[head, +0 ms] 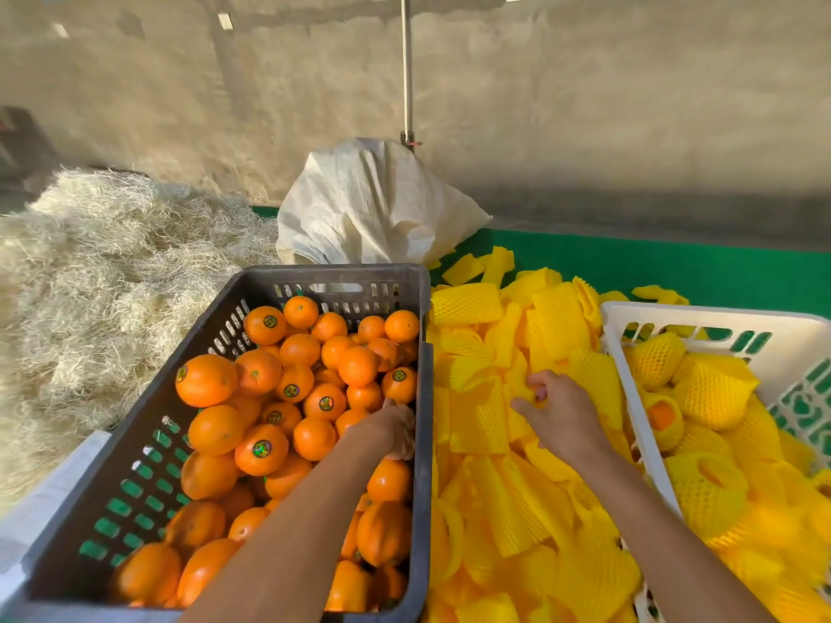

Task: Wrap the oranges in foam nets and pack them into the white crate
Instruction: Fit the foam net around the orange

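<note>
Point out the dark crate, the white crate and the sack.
dark crate (332, 275): head view, far rim.
white crate (701, 313): head view, far rim.
sack (368, 204): head view, middle of its front.

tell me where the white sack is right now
In the head view the white sack stands upper centre against the wall, just behind the dark crate, with the straw pile to its left.

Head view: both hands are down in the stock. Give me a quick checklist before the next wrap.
1. Left hand on an orange in the dark crate: cannot tell, fingers hidden.
2. Right hand pinching a foam net from the pile: ok.
3. Loose oranges left: ok.
4. White crate has room: ok.
5. Net opened for the fruit: not ok.
</note>
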Available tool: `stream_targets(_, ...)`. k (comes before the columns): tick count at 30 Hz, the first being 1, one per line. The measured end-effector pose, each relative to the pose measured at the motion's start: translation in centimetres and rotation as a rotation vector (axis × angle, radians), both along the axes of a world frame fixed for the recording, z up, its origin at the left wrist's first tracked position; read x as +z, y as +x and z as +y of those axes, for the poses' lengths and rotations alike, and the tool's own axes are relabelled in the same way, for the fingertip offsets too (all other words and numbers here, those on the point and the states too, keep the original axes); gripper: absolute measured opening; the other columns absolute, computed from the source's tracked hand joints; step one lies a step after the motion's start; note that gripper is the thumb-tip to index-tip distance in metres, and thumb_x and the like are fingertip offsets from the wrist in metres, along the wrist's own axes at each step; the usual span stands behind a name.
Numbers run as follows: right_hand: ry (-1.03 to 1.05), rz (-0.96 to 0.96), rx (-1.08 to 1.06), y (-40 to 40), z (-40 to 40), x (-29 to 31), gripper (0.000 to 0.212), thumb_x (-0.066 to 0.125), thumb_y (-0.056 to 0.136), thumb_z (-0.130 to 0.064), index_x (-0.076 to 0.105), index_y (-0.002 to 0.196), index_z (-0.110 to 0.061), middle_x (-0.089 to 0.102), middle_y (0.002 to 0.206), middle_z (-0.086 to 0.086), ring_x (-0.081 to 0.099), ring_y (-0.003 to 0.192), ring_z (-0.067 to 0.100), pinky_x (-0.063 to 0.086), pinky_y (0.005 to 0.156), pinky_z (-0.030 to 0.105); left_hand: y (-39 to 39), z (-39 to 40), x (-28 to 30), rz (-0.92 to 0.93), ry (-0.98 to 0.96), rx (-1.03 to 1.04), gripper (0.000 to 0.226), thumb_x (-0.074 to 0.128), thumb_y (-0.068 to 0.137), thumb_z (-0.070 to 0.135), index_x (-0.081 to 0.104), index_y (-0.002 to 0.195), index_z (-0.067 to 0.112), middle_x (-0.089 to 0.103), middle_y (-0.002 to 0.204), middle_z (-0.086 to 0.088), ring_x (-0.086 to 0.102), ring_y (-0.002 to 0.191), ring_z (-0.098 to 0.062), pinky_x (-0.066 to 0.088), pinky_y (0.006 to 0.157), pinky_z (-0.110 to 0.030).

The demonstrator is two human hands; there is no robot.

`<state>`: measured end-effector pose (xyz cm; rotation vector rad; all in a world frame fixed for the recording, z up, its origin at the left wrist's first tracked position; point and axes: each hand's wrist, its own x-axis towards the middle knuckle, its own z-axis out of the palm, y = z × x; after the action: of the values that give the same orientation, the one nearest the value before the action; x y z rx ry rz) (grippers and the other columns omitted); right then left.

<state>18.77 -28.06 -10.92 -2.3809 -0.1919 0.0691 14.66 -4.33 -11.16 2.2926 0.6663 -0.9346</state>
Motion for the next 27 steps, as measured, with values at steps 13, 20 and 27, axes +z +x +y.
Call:
stream_targets(13,0.378,-0.201,-0.136,-0.9,0.5,1.0,0.038,0.046,0.101,-0.055,0.049,0.099,-0.017,0.059,0.1,0.008,0.072,0.068,0.021,0.058,0.057,0.054,-0.7,1.3,1.5,0.104,0.25,-0.6,0.068,0.068,0.099,0.034,0.04,0.156,0.01,0.049,0.155,-0.013,0.053,0.138,-0.032,0.047,0.111,-0.043)
stream_targets(20,0.549,-0.173,-0.133,-1.2,0.8,1.5,0.037,0.039,0.098,-0.065,0.043,0.114,-0.032,0.071,0.068,-0.001,0.072,0.056,0.013,0.053,0.042,0.025,0.2,4.6,4.1,-0.48,0.147,-0.239,0.056,0.072,0.096,0.029,0.052,0.144,0.008,0.064,0.131,-0.014,0.063,0.117,-0.032,0.056,0.089,-0.039)
stream_targets(27,0.702,-0.287,-0.06,-1.3,1.1,2.1,0.025,0.06,0.097,-0.049,0.049,0.098,-0.027,0.059,0.081,-0.003,0.068,0.07,0.024,0.058,0.055,0.026,-0.5,2.1,7.1,-1.232,0.254,-0.11,0.056,0.069,0.099,0.033,0.052,0.148,0.015,0.057,0.147,-0.008,0.042,0.134,-0.03,0.038,0.109,-0.042)
